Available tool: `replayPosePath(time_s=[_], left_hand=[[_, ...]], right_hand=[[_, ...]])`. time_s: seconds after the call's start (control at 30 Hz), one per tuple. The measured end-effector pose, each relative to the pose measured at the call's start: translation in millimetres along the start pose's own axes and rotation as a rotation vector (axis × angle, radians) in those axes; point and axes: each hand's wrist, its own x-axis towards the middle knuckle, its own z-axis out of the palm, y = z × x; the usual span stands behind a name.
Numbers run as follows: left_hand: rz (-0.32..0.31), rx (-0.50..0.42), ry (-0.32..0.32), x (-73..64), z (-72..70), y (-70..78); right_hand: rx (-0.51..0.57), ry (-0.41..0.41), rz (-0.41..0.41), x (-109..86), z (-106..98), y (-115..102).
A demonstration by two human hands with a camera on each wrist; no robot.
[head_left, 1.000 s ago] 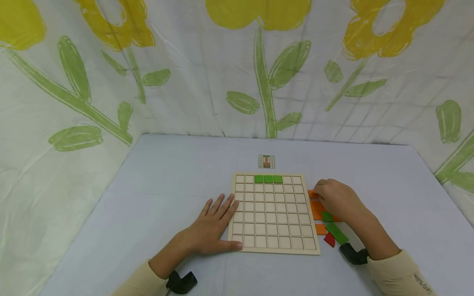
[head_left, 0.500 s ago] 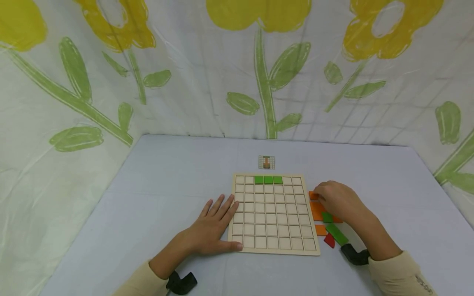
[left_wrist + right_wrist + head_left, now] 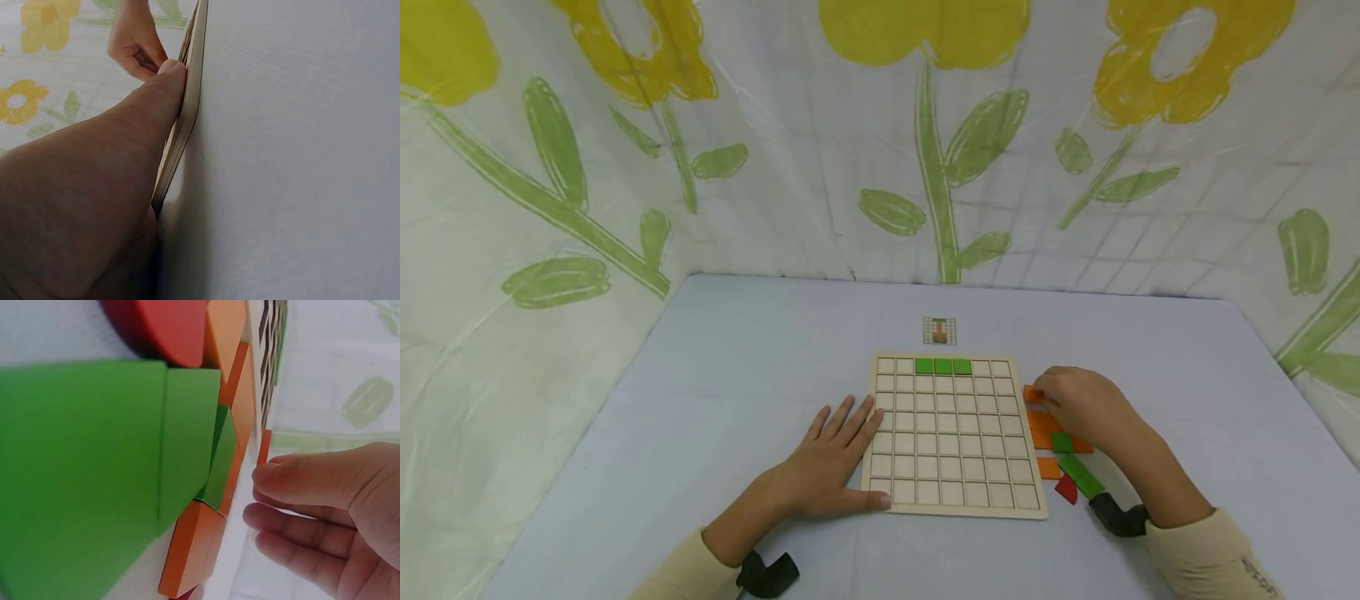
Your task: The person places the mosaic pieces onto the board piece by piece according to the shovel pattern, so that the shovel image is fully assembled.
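A wooden grid board point(image 3: 937, 442) lies on the table, with a row of green squares point(image 3: 943, 367) in its far row. My left hand point(image 3: 833, 467) rests spread over the board's left edge; its thumb point(image 3: 164, 84) lies on the near corner. Beside the board's right edge, my right hand point(image 3: 1084, 406) pinches a small orange tile point(image 3: 1032, 394) between thumb and fingers. Its remaining fingers are curled in, seen in the right wrist view. Just nearer lie larger orange pieces point(image 3: 1042, 429), a green square point(image 3: 1062, 442) and a green strip point(image 3: 1081, 475).
A small picture card point(image 3: 939, 331) lies beyond the board. An orange piece point(image 3: 1049, 468) and a red piece point(image 3: 1067, 489) sit near the board's lower right. Black wrist devices point(image 3: 1117, 515) are worn on both arms. A flower-patterned curtain point(image 3: 797, 167) hangs behind the table.
Between the frames the right hand stays almost in place, the small orange tile shifting very slightly at its fingertips. The left hand and board have not moved.
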Motion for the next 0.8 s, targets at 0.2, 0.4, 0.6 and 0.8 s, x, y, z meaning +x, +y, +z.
replayPosePath(time_s=[0.2, 0.4, 0.6, 0.8], left_hand=[[0.000, -0.005, 0.003, -0.4, 0.5, -0.6], [0.006, -0.007, 0.012, -0.7, 1.2, -0.9], [0.006, -0.008, 0.011, -1.0, 0.6, -0.8], [0.004, -0.007, 0.010, -0.4, 0.6, -0.5]], right_hand=[[0.016, 0.000, 0.010, 1.4, 1, -3], [0.016, -0.005, 0.009, 4.6, 2, -5], [0.024, 0.005, -0.009, 7.6, 2, -8], [0.029, -0.022, -0.001, 11.2, 0, -12]])
